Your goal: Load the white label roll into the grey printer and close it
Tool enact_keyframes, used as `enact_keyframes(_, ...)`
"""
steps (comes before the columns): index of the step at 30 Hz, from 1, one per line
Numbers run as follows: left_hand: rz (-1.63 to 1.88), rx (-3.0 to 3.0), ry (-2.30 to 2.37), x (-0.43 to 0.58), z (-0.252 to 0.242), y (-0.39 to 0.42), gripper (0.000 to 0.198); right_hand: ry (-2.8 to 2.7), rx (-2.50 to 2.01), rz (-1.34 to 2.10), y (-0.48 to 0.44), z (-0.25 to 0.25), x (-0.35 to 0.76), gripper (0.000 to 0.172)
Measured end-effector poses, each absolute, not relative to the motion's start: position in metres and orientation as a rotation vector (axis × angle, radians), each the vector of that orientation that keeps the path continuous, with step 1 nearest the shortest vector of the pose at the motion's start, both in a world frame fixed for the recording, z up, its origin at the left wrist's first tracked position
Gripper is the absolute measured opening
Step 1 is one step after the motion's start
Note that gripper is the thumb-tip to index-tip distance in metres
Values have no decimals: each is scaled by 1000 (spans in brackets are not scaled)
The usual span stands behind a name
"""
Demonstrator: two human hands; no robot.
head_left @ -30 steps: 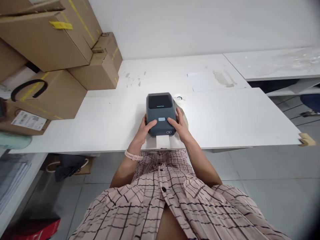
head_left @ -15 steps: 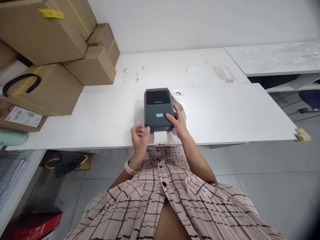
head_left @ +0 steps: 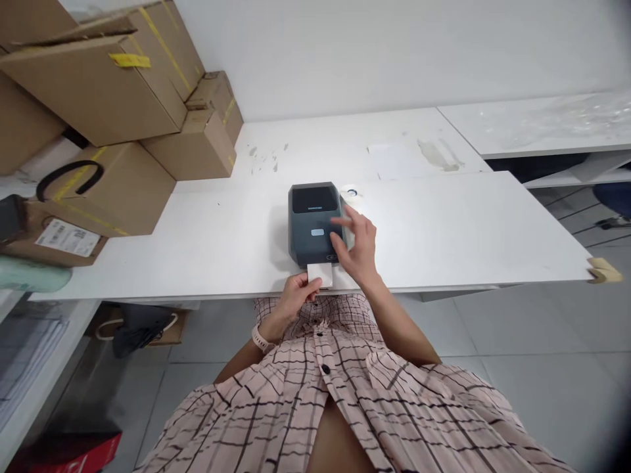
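Note:
A dark grey label printer with a black window on top and a pale button stands near the front edge of the white table. From its front slot comes a strip of white label paper. My left hand pinches that strip between thumb and fingers, just below the slot. Over the printer's right side is my right hand, its fingers apart and slightly blurred, holding nothing. Whether its fingertips touch the casing I cannot tell. Behind the right hand, a round white item with a blue ring lies beside the printer.
Cardboard boxes are stacked at the left, with a green roll in front. A white sheet lies towards the back of the table. A beige corner guard sits on the right corner.
My left hand has moved from the printer's front left corner to the paper strip and taken hold of it. My right hand has lifted off the printer's right side, fingers spreading.

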State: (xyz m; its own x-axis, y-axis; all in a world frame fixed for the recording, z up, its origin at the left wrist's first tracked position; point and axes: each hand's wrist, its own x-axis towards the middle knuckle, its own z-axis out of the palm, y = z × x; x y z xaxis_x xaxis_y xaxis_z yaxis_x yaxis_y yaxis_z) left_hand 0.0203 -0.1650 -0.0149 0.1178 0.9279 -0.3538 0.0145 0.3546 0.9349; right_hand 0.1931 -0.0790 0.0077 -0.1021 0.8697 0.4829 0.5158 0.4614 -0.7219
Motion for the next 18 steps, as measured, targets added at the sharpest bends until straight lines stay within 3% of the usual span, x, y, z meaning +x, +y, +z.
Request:
enact_keyframes(4, 873, 1009, 1296, -2, -28, -170, 46, -2080, -1049, 339, -90, 25, 191, 68)
enact_keyframes(11, 1293, 1108, 1589, -27, -20, -155, 36, -2166, -1100, 292, -93, 24, 176, 60)
enact_keyframes(15, 1357, 1182, 1461, -11, -8, -141, 63, -2029, -1063, 412, -98, 16, 188, 65)
enact_keyframes(18, 1309, 1173, 1337, 1, -6, -138, 68, -1808, -1161, 604, -103, 5, 202, 71)
